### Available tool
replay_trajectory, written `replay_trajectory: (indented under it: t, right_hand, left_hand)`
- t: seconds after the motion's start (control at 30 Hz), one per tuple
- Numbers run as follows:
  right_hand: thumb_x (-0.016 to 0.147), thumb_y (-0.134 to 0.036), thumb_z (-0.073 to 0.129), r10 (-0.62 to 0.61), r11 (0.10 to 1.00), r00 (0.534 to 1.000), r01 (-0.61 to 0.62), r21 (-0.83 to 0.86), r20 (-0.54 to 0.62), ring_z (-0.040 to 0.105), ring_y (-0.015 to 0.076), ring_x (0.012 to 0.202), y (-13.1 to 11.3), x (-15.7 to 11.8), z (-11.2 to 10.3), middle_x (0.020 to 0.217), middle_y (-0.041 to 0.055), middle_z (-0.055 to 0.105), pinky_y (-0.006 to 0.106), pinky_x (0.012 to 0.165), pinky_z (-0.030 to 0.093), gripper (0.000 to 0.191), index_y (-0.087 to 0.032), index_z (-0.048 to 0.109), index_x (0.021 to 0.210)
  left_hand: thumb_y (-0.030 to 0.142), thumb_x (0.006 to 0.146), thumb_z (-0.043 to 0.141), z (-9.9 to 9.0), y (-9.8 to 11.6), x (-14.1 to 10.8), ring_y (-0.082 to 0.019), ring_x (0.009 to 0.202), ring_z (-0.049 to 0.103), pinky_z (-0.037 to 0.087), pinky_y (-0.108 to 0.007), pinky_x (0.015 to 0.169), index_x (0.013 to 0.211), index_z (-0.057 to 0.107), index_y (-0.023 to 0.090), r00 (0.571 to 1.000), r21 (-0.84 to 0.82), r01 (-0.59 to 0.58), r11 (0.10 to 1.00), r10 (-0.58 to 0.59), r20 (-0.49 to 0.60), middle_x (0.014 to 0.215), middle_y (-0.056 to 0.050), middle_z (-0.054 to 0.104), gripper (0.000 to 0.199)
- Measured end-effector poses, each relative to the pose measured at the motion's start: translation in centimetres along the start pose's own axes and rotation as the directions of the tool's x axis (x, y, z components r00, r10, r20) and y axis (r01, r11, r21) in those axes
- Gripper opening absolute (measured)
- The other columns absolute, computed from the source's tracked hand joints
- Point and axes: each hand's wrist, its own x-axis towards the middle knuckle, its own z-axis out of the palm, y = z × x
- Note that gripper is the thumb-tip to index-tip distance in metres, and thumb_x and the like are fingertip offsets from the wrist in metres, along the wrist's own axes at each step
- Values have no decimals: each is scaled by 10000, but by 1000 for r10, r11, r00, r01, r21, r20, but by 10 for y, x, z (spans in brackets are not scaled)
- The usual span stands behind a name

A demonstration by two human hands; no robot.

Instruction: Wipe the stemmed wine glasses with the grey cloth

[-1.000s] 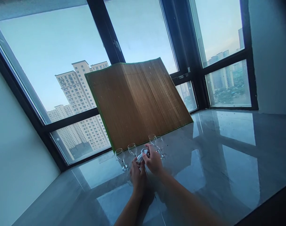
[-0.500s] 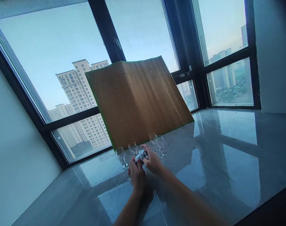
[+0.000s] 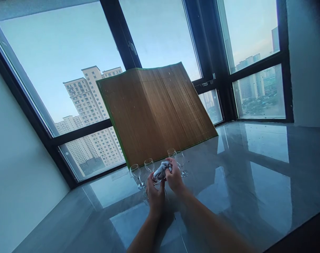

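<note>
Both my hands meet over the grey tiled surface around a bunched grey-white cloth. My right hand is closed on the cloth, its thumb and fingers pressing into it. From below, my left hand grips what looks like a clear wine glass, mostly hidden by the cloth and fingers. Two stemmed glasses stand to the left, a nearer wine glass and a farther wine glass. Just beyond my right hand are a front wine glass and a back wine glass, overlapping in view.
Behind the glasses a brown woven mat with green edging leans against the dark window frame. Glossy tiles reflect the windows. A pale wall rises at left, and tall buildings show outside.
The cloth has turned and now shows as a larger bundle between my hands. My right hand has shifted slightly right, its fingers curling around the cloth. The standing glasses stay put.
</note>
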Motion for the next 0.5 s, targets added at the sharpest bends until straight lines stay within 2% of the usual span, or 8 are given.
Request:
replay_trajectory:
  t: [0.13, 0.23, 0.3, 0.37, 0.5]
  right_hand:
    - [819, -310, 494, 112, 994, 983, -112, 13, -143, 669, 226, 849, 2, 6, -5, 997, 87, 679, 303, 659, 532, 423, -178, 526, 1220]
    - [836, -319, 492, 151, 986, 976, -160, -48, -155, 677, 240, 876, 8, 8, -7, 1016, 105, 690, 320, 696, 531, 454, -167, 512, 1263]
    - [834, -276, 486, 137, 981, 986, -148, -128, -92, 675, 245, 929, 14, 4, -5, 1056, 112, 691, 338, 766, 531, 442, -167, 528, 1260]
    - [811, -207, 494, 136, 966, 990, -124, -226, 38, 674, 238, 960, 21, -1, -1, 1070, 98, 697, 334, 821, 520, 450, -185, 548, 1257]
    - [784, -124, 526, 229, 931, 922, -113, -348, 312, 686, 214, 906, 31, -11, 5, 1026, 77, 726, 286, 785, 499, 523, -207, 546, 1300]
  left_hand:
    - [509, 894, 565, 2, -4, 0, -252, 1033, 626, 485, -425, 957, 1339, 466, 192, 995, -32, 2, 999, -5, -96, 1092, -101, 637, 556]
    - [523, 940, 485, 4, -7, 0, -245, 1051, 629, 488, -422, 968, 1339, 424, 205, 989, -115, 15, 993, -31, -142, 1123, -115, 638, 514]
    - [556, 964, 429, 5, -7, -2, -242, 1065, 644, 502, -415, 966, 1337, 412, 219, 991, -204, 11, 979, -38, -130, 1159, -125, 649, 503]
    - [591, 979, 379, 5, -5, -4, -241, 1098, 653, 512, -414, 977, 1346, 404, 224, 993, -278, -9, 960, -23, -112, 1219, -142, 647, 519]
    - [647, 979, 333, 5, -1, -8, -244, 1179, 645, 516, -420, 1016, 1364, 410, 224, 995, -309, -60, 949, 32, -95, 1329, -167, 609, 577]
